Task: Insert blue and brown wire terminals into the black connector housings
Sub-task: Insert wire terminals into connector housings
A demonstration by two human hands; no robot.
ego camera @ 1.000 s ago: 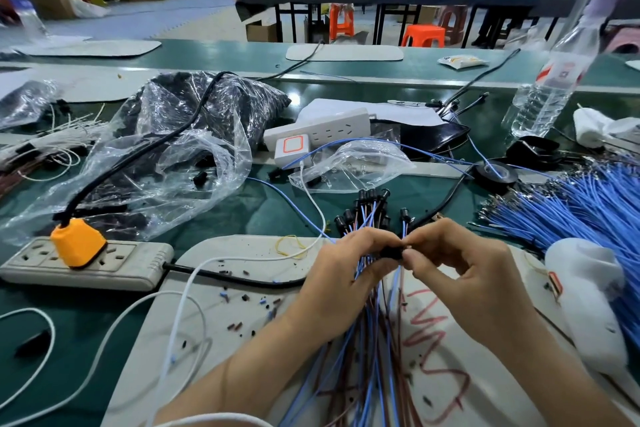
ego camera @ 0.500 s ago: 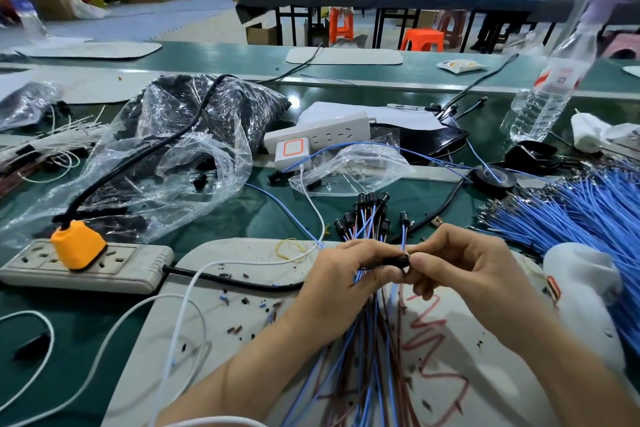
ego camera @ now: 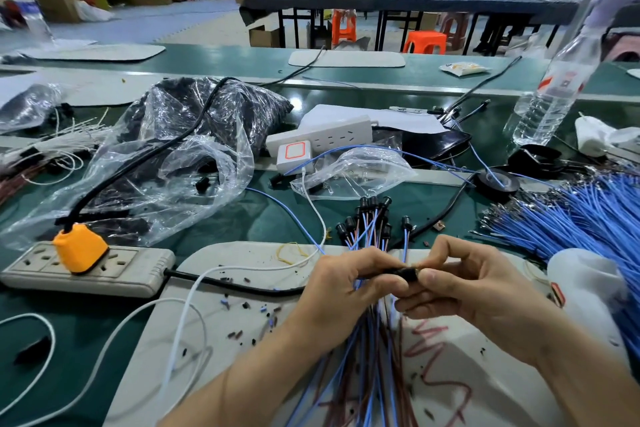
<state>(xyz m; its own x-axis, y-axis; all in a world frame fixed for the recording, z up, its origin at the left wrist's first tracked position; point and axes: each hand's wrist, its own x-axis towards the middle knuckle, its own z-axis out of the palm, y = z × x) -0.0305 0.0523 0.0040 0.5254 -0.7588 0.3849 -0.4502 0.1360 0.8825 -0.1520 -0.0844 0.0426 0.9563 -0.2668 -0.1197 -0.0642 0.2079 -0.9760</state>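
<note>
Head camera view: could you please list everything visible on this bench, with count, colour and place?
black connector housing: one, black, centre front, at the fingertips.
wire bundle: one, blue and brown, centre front.
finished housings: several, black, on wire ends above the bundle.
loose wires: many, blue, heaped at right.
mat: one, white, centre front.
power strip: one, grey, left front.
plug: one, orange, in that strip.
second power strip: one, white, centre back.
plastic bags: several, clear, some black parts inside, left and centre.
water bottle: one, clear, far right.
tape roll: one, black, right of centre.
left hand: one, grips the bundle.
right hand: one, pinches the housing.
</note>
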